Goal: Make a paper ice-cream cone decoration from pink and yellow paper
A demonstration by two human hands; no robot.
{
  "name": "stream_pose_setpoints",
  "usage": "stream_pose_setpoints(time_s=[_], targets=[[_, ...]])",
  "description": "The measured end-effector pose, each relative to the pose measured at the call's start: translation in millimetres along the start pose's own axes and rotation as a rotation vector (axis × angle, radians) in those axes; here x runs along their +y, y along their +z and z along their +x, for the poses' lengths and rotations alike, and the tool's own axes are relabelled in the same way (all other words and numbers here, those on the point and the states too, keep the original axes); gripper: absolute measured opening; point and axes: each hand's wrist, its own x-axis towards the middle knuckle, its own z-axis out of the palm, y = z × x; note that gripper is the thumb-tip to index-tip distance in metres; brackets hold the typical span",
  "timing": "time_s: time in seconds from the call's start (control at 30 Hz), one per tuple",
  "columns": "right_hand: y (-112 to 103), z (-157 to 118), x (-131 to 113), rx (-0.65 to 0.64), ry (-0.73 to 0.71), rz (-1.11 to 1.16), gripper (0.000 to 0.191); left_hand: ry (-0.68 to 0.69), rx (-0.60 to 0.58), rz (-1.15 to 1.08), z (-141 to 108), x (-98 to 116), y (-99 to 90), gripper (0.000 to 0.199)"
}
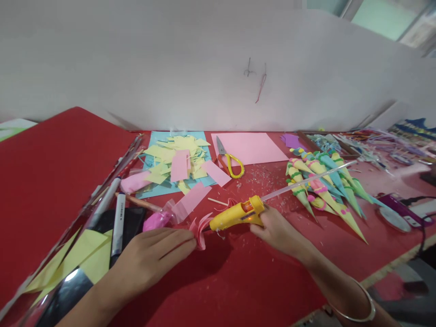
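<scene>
My right hand (pixel 274 229) is wrapped round the handle of a yellow hot glue gun (pixel 235 215), its nozzle pointing left. A long clear glue stick (pixel 303 181) sticks out of the gun's back. Between the fingertips of my left hand (pixel 155 252) is a small curled pink paper piece (pixel 201 231). The nozzle tip meets the pink paper's right side; whether it touches cannot be made out. Just beyond my left hand lies a bright pink lump of clay in plastic wrap (pixel 158 221).
Yellow and pink paper scraps (pixel 179 159) lie on blue paper. Scissors (pixel 230 159) rest by a pink sheet (pixel 259 147). Decorated paper cones (pixel 327 181) are piled at right, near a power strip (pixel 400 209). Markers (pixel 118 222) and yellow sheets (pixel 90 254) lie at left on the red table (pixel 218 281).
</scene>
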Motion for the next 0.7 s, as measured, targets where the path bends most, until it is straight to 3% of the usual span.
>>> stream_pose_setpoints(time_s=[0.5,0.7], targets=[[0.5,0.6,0.4,0.004,-0.001,-0.021,0.018,-0.036,0.002,-0.003,2.2,2.9,-1.7,0.03],[2.4,-0.1,1.0,0.053,-0.01,0.074,0.012,-0.017,-0.018,0.009,1.9,1.8,-1.4,0.03]])
